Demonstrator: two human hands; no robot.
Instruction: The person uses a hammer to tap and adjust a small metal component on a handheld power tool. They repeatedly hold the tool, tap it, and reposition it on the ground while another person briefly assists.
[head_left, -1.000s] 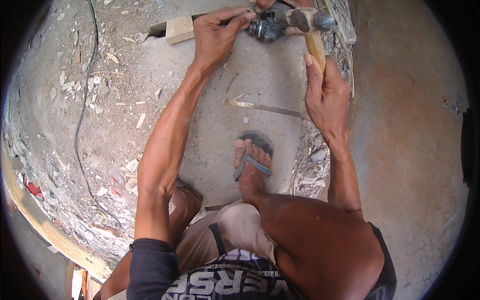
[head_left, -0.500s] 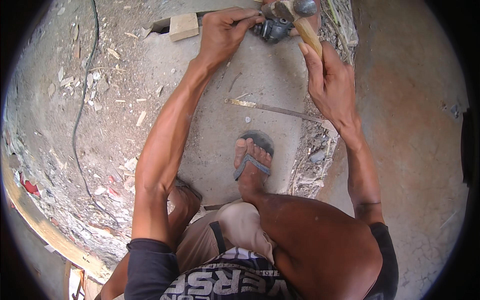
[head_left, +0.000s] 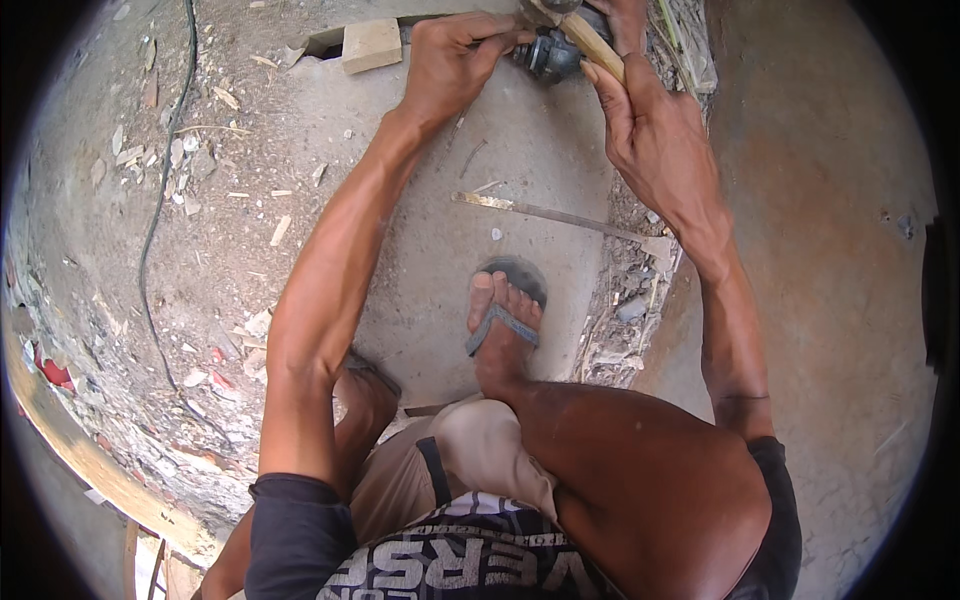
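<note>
Head view: a pale squared wood block (head_left: 371, 47), a thin flat metal strip (head_left: 550, 213) and a black cable (head_left: 150, 230) lie about on gritty, chip-strewn concrete (head_left: 430, 330); the hammer (head_left: 597, 48) partly covers the dark, rounded metal part (head_left: 553, 60) at the top edge. Right hand (head_left: 655, 115) grasps the wooden handle, forearm raised; left hand (head_left: 448, 65), arm extended, pinches thumb and forefinger together beside the part, contents unclear.
</note>
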